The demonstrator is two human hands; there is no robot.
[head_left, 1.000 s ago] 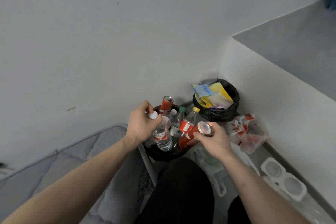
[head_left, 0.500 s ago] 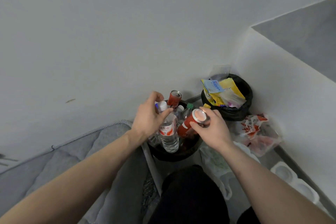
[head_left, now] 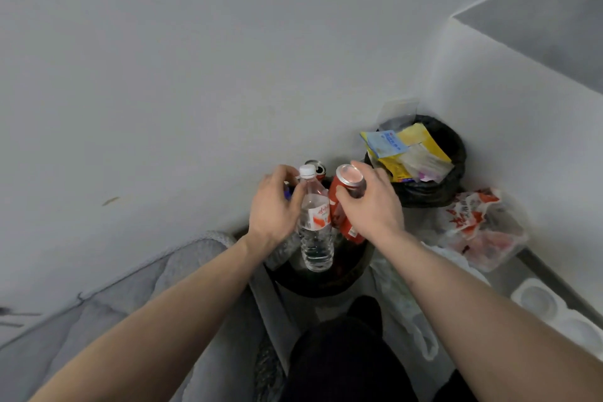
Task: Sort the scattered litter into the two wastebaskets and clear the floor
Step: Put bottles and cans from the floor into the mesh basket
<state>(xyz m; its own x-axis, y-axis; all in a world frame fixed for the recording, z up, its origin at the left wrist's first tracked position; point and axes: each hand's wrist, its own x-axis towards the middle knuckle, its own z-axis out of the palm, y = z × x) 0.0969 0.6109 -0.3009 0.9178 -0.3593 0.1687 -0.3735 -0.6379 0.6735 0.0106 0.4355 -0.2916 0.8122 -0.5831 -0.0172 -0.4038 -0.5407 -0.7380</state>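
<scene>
Above the near wastebasket (head_left: 321, 284), the left hand (head_left: 275, 209) pinches a clear water bottle (head_left: 315, 228) and the right hand (head_left: 372, 206) clasps a red can (head_left: 344, 202). The bin looks crowded, so either could bounce out. Behind it, the far wastebasket (head_left: 453, 173) brims with wrappers (head_left: 408, 153); a red-printed bag (head_left: 479, 222) lies right of it.

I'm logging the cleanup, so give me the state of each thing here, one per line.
Left hand: grips water bottle.
Right hand: grips red can.
Water bottle: capped, upright, over near wastebasket.
Red can: tilted, over near wastebasket.
Near wastebasket: holds bottles, cans.
Far wastebasket: heaped with wrappers.
Red-printed bag: on floor.
White plastic tray: on floor.
</scene>
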